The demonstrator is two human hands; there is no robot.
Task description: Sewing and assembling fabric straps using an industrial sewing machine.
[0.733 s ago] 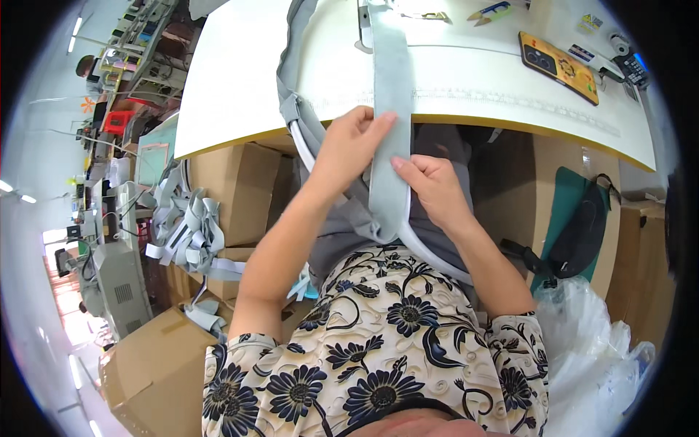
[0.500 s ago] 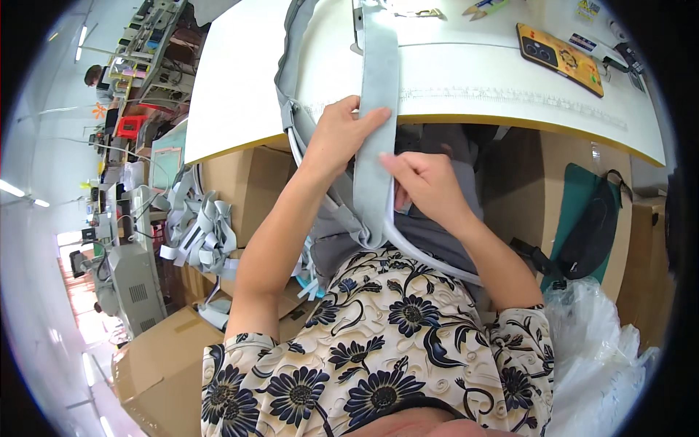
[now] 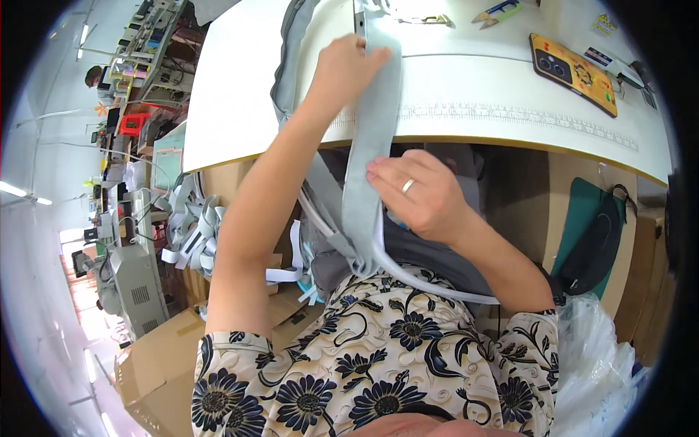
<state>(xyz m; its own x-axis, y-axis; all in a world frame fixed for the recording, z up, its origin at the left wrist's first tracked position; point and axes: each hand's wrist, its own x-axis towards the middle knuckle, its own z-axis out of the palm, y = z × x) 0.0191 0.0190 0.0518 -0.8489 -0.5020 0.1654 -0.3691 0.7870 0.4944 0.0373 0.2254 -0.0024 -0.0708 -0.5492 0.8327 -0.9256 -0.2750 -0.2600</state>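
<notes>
A long grey fabric strip point(image 3: 377, 120) runs from a metal machine part point(image 3: 360, 20) at the top of the white worktable point(image 3: 233, 87), over the front edge and down to my lap. My left hand point(image 3: 346, 73) grips it above the table, thumb on top and fingers at its left edge. Lower down, just off the table edge, my right hand point(image 3: 426, 193) pinches the strip's right side; a ring is on one finger. White piping point(image 3: 437, 289) trails from the strip's lower end toward my right forearm. Left of it, another gathered grey length point(image 3: 286, 65) lies on the table.
A phone in a yellow patterned case point(image 3: 574, 74) and thread snips point(image 3: 496, 13) lie on the table's right. A printed ruler point(image 3: 510, 116) follows the front edge. Heaped grey strips point(image 3: 193, 226) and a cardboard box point(image 3: 164, 357) are at left, a black pouch point(image 3: 593, 244) and clear plastic point(image 3: 593, 364) at right.
My left hand has moved up along the strip toward the machine part. My right hand has turned and now shows its back, lower on the strip. The view has shifted slightly.
</notes>
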